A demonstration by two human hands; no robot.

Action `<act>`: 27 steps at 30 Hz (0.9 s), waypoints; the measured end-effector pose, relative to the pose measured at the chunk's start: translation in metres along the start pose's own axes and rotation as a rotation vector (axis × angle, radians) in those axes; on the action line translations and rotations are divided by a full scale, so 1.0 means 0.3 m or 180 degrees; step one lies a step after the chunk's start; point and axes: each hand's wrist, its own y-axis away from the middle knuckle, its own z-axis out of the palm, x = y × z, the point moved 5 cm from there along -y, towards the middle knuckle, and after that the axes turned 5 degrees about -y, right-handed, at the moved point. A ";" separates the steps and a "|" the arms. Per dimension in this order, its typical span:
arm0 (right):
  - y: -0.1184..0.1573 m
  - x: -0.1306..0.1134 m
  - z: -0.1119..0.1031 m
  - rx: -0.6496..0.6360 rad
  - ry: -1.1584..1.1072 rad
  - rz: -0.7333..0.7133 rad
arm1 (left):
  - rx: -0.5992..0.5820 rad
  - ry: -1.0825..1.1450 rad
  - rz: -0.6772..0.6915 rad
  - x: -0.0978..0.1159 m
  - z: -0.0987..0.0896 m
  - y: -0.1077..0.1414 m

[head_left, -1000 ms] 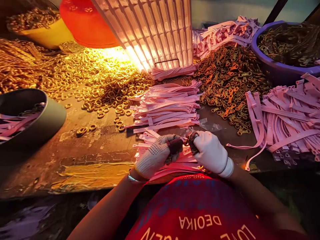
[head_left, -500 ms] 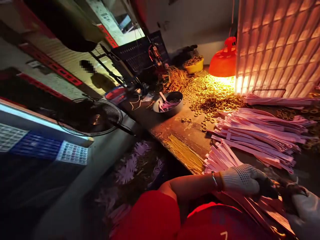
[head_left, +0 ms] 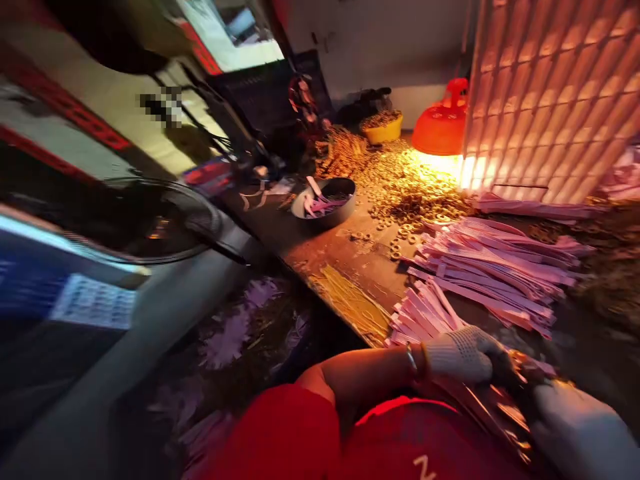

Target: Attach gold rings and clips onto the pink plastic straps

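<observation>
My left hand (head_left: 465,355), in a white dotted glove with a bracelet at the wrist, is closed at the lower right; what its dark fingertips grip is blurred. My right hand (head_left: 575,413), also gloved, is close beside it at the lower right corner, its fingers smeared by motion. Between and below them are shiny strips (head_left: 505,407) over my lap. Just beyond my left hand lies a fan of pink straps (head_left: 425,313), with a larger pile of pink straps (head_left: 500,267) behind it.
Gold rings (head_left: 420,193) are heaped under a red lamp (head_left: 440,127). A round bowl (head_left: 325,212) holds pink straps. Yellow strips (head_left: 353,303) lie along the bench edge. A fan (head_left: 160,227) stands left; a yellow bowl (head_left: 384,132) sits at the back.
The view has shifted, so the bench and lamp appear further left. My right hand shows more fully in the picture, and both hands remain close together.
</observation>
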 end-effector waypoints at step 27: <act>-0.119 -0.066 0.005 -0.1562 0.1699 -0.0231 | 0.0464 -0.0376 0.0466 0.078 -0.022 0.020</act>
